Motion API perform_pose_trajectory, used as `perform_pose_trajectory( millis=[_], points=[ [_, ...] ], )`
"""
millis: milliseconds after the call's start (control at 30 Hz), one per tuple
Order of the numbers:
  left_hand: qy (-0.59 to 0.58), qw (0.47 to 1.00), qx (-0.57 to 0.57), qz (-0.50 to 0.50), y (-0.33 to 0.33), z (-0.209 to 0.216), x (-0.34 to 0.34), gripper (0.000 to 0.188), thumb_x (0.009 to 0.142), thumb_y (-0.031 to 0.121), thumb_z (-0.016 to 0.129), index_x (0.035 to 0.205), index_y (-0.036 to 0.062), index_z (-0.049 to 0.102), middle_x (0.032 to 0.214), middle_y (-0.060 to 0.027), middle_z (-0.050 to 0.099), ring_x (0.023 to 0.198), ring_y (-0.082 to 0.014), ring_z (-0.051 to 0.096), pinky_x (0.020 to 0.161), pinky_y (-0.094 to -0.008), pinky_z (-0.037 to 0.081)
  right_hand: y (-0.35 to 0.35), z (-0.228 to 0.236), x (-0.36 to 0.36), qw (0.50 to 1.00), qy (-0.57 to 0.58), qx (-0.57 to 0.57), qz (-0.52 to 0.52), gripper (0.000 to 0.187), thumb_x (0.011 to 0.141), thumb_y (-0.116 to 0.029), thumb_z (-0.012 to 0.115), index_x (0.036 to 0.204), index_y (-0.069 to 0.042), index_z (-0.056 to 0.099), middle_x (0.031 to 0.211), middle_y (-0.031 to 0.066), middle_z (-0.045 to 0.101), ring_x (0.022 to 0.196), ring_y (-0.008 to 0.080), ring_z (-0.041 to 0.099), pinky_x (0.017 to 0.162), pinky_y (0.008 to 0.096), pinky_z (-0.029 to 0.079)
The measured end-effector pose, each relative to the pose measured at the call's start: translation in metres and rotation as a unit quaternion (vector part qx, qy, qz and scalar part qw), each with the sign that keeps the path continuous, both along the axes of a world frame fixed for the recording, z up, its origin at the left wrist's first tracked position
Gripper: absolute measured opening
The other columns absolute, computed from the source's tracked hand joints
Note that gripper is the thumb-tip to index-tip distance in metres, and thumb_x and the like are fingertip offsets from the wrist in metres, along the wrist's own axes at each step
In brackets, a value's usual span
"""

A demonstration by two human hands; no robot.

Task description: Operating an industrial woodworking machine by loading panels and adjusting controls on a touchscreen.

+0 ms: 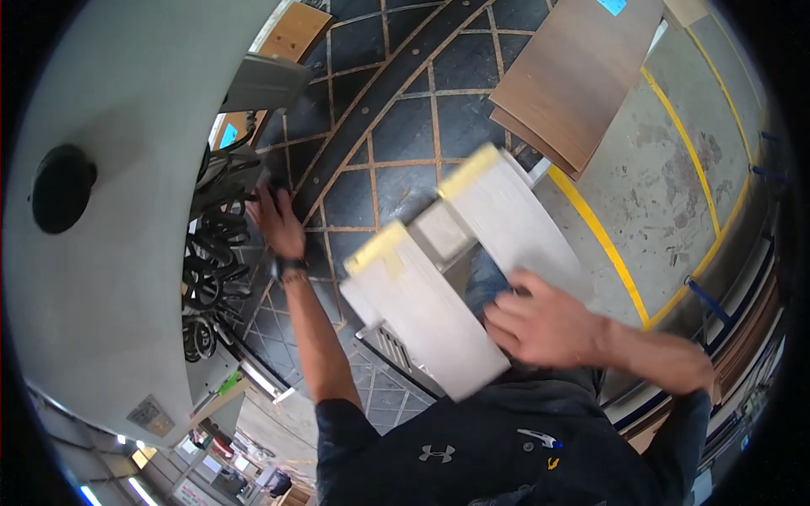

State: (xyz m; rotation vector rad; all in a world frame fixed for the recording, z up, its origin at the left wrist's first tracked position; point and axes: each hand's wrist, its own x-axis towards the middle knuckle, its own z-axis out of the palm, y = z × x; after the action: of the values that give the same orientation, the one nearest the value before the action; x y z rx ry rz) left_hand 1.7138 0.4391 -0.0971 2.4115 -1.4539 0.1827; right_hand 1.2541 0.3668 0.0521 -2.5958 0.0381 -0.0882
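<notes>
My left hand [277, 226] reaches out at the left, its fingers spread and stretched beside the black coiled hoses [211, 270] under a large pale grey machine [126, 287]. Nothing shows in it, and whether its fingertips touch the machine cannot be told. My right hand [540, 325] is curled closed over the inner edge of a light grey two-armed support [439, 312], close to my body. Slight blur and the hand's own back hide what, if anything, its fingers hold. Worn yellow edging [375, 246] marks the far ends of the support's two arms.
Stacked brown wood-look panels [578, 80] lie at the far right. A dark floor mat [405, 126] with brown crossing lines spreads ahead. Yellow tape lines [603, 244] cross the concrete at right, beside a rack of boards [751, 329]. Another board [291, 32] shows behind the machine.
</notes>
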Motion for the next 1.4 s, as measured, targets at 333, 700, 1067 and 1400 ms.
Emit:
perform_pose_trajectory(
  millis=[333,700,1067,1400],
  points=[
    [0.379,0.896,-0.166,0.158,0.095,0.053,-0.142,0.056,0.103,0.029,0.057,0.145,-0.0065,0.046,0.148,-0.0186,0.050,0.138,-0.0252,0.044,0.116,-0.0364,0.031,-0.065,-0.073,0.152,0.998,-0.059,-0.017,-0.004,0.049,0.074,-0.030,0.078,0.114,-0.002,0.068,0.114,0.0047,0.063,0.117,0.0210,0.054,0.107,0.0449,0.033],
    [0.360,0.879,-0.228,0.213,0.013,0.027,-0.148,0.106,0.068,0.033,0.093,0.147,-0.0108,0.038,0.151,-0.0279,0.037,0.142,-0.0353,0.034,0.120,-0.0430,0.025,-0.071,-0.112,0.186,0.893,-0.153,0.058,-0.420,0.094,0.065,-0.034,0.087,0.137,0.008,0.042,0.116,0.0208,0.052,0.107,0.0367,0.047,0.094,0.0471,0.037],
    [0.245,0.944,-0.168,0.145,-0.012,0.013,-0.032,0.076,0.082,0.028,0.083,0.137,-0.0103,0.049,0.136,-0.0177,0.056,0.121,-0.0243,0.053,0.106,-0.0353,0.039,-0.076,-0.110,0.248,0.842,-0.210,0.101,-0.486,0.094,0.066,-0.030,0.086,0.137,0.012,0.040,0.113,0.0221,0.048,0.104,0.0356,0.044,0.091,0.0469,0.036],
    [0.352,0.905,-0.170,0.169,-0.015,0.008,-0.023,0.069,0.092,0.036,0.072,0.136,-0.0125,0.049,0.135,-0.0206,0.056,0.121,-0.0259,0.053,0.105,-0.0361,0.039,-0.083,-0.109,0.250,0.849,-0.179,0.104,-0.486,0.094,0.067,-0.031,0.087,0.138,0.011,0.043,0.113,0.0210,0.049,0.104,0.0346,0.044,0.090,0.0453,0.036]
  ],
)
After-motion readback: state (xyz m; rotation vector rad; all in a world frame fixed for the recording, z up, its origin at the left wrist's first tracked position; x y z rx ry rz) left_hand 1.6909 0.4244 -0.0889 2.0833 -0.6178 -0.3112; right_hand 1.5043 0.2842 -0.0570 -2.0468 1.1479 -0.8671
